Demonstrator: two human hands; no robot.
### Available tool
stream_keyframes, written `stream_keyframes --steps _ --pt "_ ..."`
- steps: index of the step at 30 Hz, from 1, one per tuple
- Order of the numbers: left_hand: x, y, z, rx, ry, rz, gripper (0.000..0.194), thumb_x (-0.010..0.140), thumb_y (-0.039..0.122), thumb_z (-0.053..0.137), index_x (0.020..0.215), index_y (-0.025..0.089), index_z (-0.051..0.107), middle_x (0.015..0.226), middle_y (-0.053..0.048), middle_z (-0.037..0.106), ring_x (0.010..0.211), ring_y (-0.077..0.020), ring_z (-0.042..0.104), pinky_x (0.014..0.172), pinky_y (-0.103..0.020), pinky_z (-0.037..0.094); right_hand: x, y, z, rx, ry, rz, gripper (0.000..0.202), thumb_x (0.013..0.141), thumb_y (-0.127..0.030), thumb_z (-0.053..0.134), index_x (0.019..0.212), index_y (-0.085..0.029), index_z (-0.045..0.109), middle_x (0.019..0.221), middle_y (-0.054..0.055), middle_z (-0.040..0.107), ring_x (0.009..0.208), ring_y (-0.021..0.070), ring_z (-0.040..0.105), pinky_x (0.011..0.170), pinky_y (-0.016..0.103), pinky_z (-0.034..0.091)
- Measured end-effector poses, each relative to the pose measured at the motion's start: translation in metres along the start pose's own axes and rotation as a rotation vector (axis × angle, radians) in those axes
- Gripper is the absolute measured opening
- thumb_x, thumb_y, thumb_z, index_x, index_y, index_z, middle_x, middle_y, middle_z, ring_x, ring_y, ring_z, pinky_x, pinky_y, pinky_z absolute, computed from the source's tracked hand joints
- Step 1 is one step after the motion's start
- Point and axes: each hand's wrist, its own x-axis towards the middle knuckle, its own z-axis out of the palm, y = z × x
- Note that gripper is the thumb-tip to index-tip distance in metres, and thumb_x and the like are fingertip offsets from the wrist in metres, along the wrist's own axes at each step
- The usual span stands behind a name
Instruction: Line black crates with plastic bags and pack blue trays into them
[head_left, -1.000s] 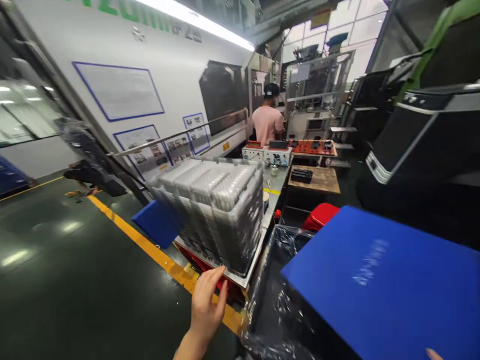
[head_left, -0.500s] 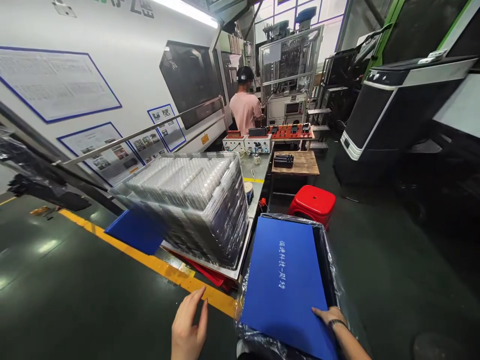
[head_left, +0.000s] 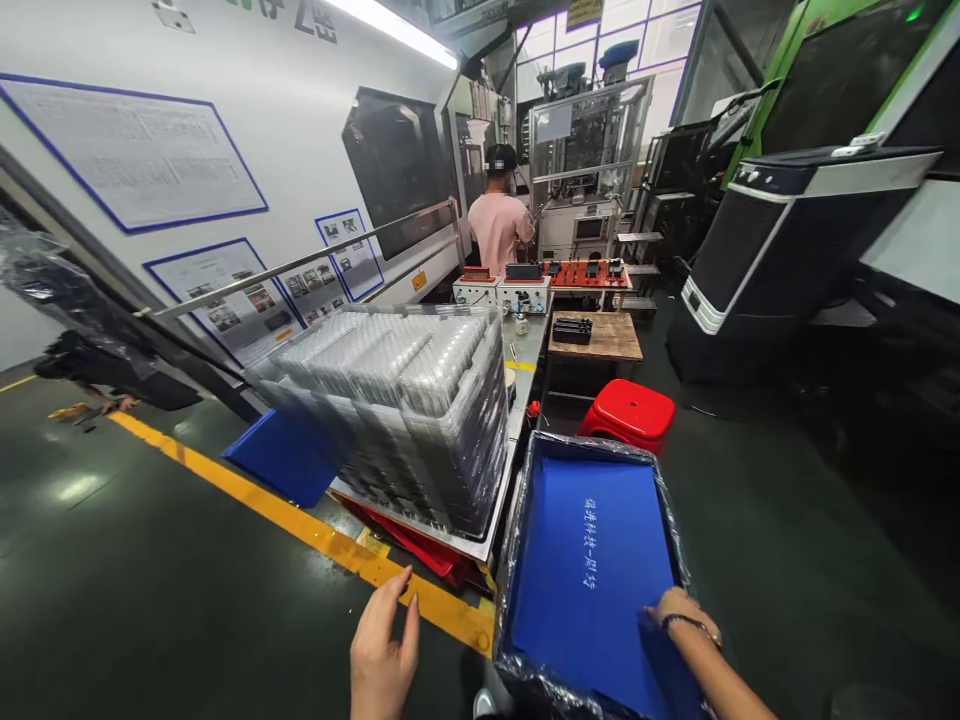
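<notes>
A flat blue board (head_left: 592,540) with white lettering lies inside a box lined with a crinkled plastic bag (head_left: 516,530), right in front of me. My right hand (head_left: 679,610), a band on its wrist, grips the board's near right edge. My left hand (head_left: 382,650) hovers open above the dark floor to the left of the box, fingers apart and holding nothing. It is close to the yellow floor line (head_left: 300,525).
A tall stack of clear plastic trays (head_left: 405,400) stands on a steel table (head_left: 529,345) ahead to the left. A blue panel (head_left: 281,455) leans below it. A red stool (head_left: 628,410) and a wooden bench (head_left: 600,338) lie beyond the box. A person in a pink shirt (head_left: 499,230) works at the far end.
The blue board, held high and tilted a second ago, has come down flat into the plastic-lined box. My left hand has drawn back from the tray stack toward me.
</notes>
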Motion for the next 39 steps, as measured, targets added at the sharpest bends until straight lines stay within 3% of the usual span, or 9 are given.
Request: stream_keyframes --steps 4,8,10,12,17,21,27,35,39 --pt "0.009 0.002 0.013 0.001 0.003 -0.003 0.028 0.086 0.019 0.048 0.112 0.016 0.056 0.092 -0.008 0.070 0.084 -0.0176 0.068 0.074 -0.027 0.057 -0.001 -0.110 -0.053 0.069 0.043 -0.352 0.018 0.073 -0.032 0.060 0.084 -0.019 0.067 0.105 0.014 0.066 0.102 0.0270 0.061 0.093 0.042 0.047" --pt "0.038 0.013 0.025 -0.017 0.037 0.018 0.035 0.084 0.016 0.049 0.119 0.016 0.052 0.106 -0.012 0.067 0.098 -0.0199 0.064 0.081 -0.034 0.056 -0.059 -0.251 -0.117 0.473 0.205 -1.281 0.027 0.088 -0.040 0.047 0.095 -0.021 0.066 0.099 0.009 0.068 0.095 0.0208 0.062 0.089 0.038 0.048" --pt "0.056 0.021 0.028 -0.050 0.081 0.037 0.037 0.083 0.014 0.049 0.120 0.016 0.051 0.110 -0.012 0.065 0.103 -0.0196 0.062 0.084 -0.035 0.055 -0.087 -0.308 -0.136 0.493 0.234 -1.545 0.026 0.088 -0.039 0.050 0.092 -0.019 0.067 0.096 0.009 0.068 0.096 0.0202 0.061 0.091 0.036 0.047" --pt "0.072 0.028 0.029 -0.094 0.130 0.059 0.038 0.083 0.011 0.048 0.121 0.016 0.050 0.111 -0.012 0.064 0.105 -0.0189 0.060 0.086 -0.035 0.054 -0.100 -0.347 -0.144 0.352 0.109 -1.699 0.030 0.086 -0.042 0.053 0.082 -0.017 0.069 0.086 0.009 0.069 0.087 0.0206 0.061 0.084 0.036 0.047" --pt "0.094 0.037 0.030 -0.184 0.210 0.095 0.038 0.081 0.010 0.049 0.118 0.016 0.052 0.110 -0.012 0.065 0.105 -0.0186 0.060 0.086 -0.034 0.054 -0.094 -0.386 -0.152 -0.116 -0.309 -1.549 0.032 0.085 -0.035 0.051 0.068 -0.014 0.069 0.066 0.006 0.066 0.064 0.0153 0.056 0.069 0.030 0.045" --pt "0.111 0.036 0.032 -0.153 0.256 0.122 0.035 0.081 0.011 0.049 0.116 0.016 0.053 0.112 -0.012 0.064 0.110 -0.0190 0.058 0.091 -0.035 0.051 -0.106 -0.393 -0.160 -0.293 -0.444 -1.299 0.033 0.089 -0.028 0.044 0.079 -0.011 0.071 0.076 0.008 0.068 0.069 0.0157 0.059 0.065 0.025 0.043" --pt "0.145 0.038 0.052 0.102 0.240 0.149 0.055 0.079 0.016 0.050 0.132 0.005 0.039 0.134 -0.020 0.051 0.135 -0.0303 0.033 0.103 -0.052 0.040 -0.130 -0.405 -0.154 -0.526 0.105 -1.240 0.029 0.092 -0.023 0.042 0.081 -0.012 0.068 0.085 0.011 0.069 0.084 0.0209 0.062 0.077 0.029 0.039" --pt "0.151 0.029 0.072 0.200 0.319 0.139 0.051 0.079 0.017 0.050 0.129 0.008 0.039 0.120 -0.018 0.060 0.124 -0.0295 0.048 0.100 -0.055 0.037 -0.116 -0.455 -0.188 -0.320 0.336 -1.118 0.031 0.093 -0.024 0.040 0.078 -0.015 0.066 0.081 0.010 0.068 0.074 0.0183 0.062 0.058 0.026 0.035" --pt "0.152 0.025 0.066 0.213 0.316 0.152 0.044 0.080 0.019 0.051 0.123 0.010 0.044 0.113 -0.017 0.063 0.116 -0.0294 0.054 0.098 -0.053 0.038 -0.111 -0.469 -0.230 -0.104 0.441 -1.136 0.032 0.094 -0.025 0.038 0.086 -0.009 0.065 0.088 0.012 0.067 0.079 0.0178 0.061 0.062 0.025 0.037"
